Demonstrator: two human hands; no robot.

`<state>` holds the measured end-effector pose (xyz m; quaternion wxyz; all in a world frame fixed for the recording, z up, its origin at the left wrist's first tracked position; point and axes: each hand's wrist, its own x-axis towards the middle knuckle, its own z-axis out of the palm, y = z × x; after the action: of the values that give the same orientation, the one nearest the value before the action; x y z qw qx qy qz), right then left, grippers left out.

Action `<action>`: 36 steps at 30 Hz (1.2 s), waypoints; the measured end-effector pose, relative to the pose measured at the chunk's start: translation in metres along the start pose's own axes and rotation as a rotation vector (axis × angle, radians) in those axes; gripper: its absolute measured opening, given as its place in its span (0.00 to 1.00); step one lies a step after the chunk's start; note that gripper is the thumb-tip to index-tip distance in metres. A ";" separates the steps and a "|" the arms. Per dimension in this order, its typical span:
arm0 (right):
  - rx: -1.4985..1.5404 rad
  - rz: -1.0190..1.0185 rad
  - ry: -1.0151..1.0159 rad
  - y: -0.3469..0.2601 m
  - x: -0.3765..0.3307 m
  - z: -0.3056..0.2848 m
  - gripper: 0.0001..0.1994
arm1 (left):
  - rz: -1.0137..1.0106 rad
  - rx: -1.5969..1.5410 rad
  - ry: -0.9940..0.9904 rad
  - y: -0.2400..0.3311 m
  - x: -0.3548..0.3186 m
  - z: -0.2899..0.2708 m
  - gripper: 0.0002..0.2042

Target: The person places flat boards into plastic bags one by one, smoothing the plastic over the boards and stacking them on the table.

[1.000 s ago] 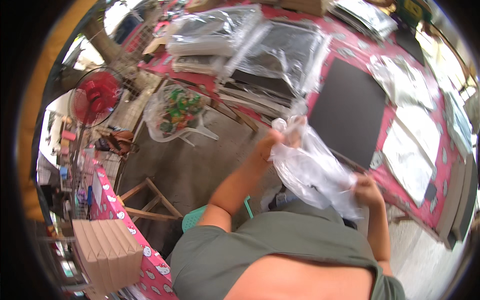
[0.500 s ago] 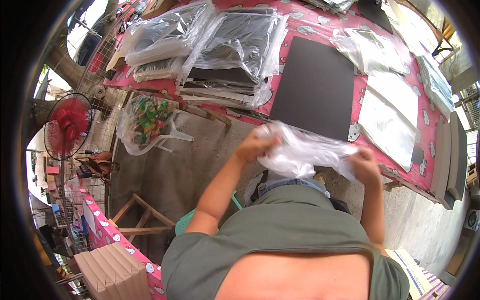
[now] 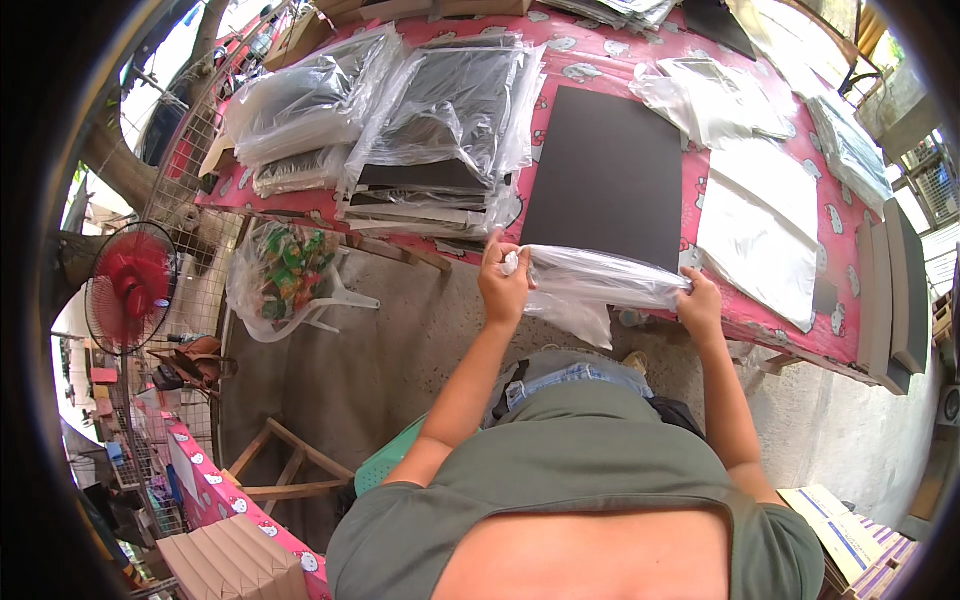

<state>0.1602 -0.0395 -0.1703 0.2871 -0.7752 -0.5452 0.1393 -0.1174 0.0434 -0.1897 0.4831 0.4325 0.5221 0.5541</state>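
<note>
A clear plastic bag [image 3: 600, 280] is stretched between my two hands along the near edge of a black board [image 3: 605, 180], which lies flat on the pink table. My left hand [image 3: 505, 283] grips the bag at one corner, beside the board's near left corner. At the opposite corner my right hand [image 3: 699, 300] is closed on the bag's edge. The bag's mouth reaches the board's near end, and its loose part hangs below the table edge. Whether the board is inside the bag, I cannot tell.
Stacks of black boards in clear plastic [image 3: 440, 120] stand on the left of the table [image 3: 580, 55]. White plastic sheets [image 3: 760, 230] lie to the right, near grey-brown panels [image 3: 890, 300]. A red fan [image 3: 130, 285] and a bag of colourful wrappers [image 3: 285, 275] are at left.
Both hands have moved forward to the board's near edge. The bag, crumpled and blurred before, is now pulled out wide and straight between them.
</note>
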 end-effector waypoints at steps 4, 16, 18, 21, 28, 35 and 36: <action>-0.032 0.056 -0.010 -0.019 0.000 0.004 0.16 | 0.075 0.159 0.055 -0.009 0.005 0.011 0.07; 1.385 0.487 -0.180 -0.002 -0.066 -0.078 0.20 | -0.199 0.011 -0.367 0.099 -0.065 -0.059 0.06; 1.416 0.322 -0.185 -0.030 -0.056 -0.094 0.29 | -0.375 -0.214 -0.436 0.114 -0.053 -0.057 0.09; 1.236 -0.047 -0.043 -0.021 -0.003 -0.124 0.28 | -0.409 -0.464 -0.575 0.135 -0.007 -0.045 0.13; 0.803 -0.348 0.382 -0.141 0.155 -0.191 0.12 | 0.040 -0.441 -0.439 0.240 0.151 0.067 0.12; 0.828 0.091 0.119 -0.008 0.180 -0.062 0.19 | -0.066 -0.205 -0.300 0.098 0.166 0.085 0.10; 0.957 -0.058 0.197 -0.015 0.183 -0.060 0.19 | 0.080 -0.207 -0.276 0.094 0.170 0.083 0.10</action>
<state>0.2477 0.1153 -0.0962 0.6650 -0.5503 -0.4117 0.2922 -0.0708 0.2254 -0.0936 0.5699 0.4727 0.3731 0.5590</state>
